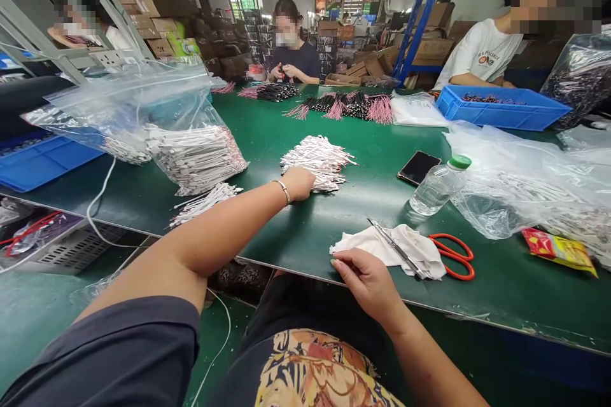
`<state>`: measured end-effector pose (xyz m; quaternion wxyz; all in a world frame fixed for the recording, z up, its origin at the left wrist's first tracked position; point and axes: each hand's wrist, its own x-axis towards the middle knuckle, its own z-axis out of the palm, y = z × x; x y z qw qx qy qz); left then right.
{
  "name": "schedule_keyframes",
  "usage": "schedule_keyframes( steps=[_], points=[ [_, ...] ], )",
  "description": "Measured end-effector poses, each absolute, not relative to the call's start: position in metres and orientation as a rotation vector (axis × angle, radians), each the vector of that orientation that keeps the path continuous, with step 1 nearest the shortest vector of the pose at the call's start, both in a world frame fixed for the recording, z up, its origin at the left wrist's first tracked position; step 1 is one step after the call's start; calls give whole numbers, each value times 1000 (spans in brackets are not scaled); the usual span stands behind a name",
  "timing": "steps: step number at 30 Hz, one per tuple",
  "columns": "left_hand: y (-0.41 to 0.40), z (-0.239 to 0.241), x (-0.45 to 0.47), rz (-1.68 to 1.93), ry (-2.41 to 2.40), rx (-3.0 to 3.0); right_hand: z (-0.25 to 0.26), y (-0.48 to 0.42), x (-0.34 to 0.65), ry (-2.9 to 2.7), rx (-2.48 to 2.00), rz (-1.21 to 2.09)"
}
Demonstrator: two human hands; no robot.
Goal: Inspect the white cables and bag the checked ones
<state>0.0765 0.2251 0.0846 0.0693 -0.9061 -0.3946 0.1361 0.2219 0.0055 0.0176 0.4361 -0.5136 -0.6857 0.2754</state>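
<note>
Our left hand [299,184], the nearer, meets the near edge of the pile of slender white wires [321,156], mostly lying crosswise. We cannot tell whether it grasps any.

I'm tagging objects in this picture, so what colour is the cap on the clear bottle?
The cap is green, seen best in the head view.

We count two hands [300,183], one bracelet [282,191], two loose white piles [315,162], two blue bins [501,118] at nine and two o'clock, one phone [419,167], one bottle [438,189] and one packet [558,248] toward three, and one cloth [424,247], one tweezers [396,247] and one scissors [462,259] toward four.
</note>
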Motion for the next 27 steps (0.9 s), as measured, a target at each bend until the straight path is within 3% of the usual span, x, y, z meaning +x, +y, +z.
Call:
schedule_keyframes(
  steps=[19,27],
  points=[
    [228,95,64,429,-1451,-2935,16,6,219,-1681,-1336,636],
    [228,95,63,423,-1408,-2937,47,24,216,-1947,-1563,613]
  ],
)
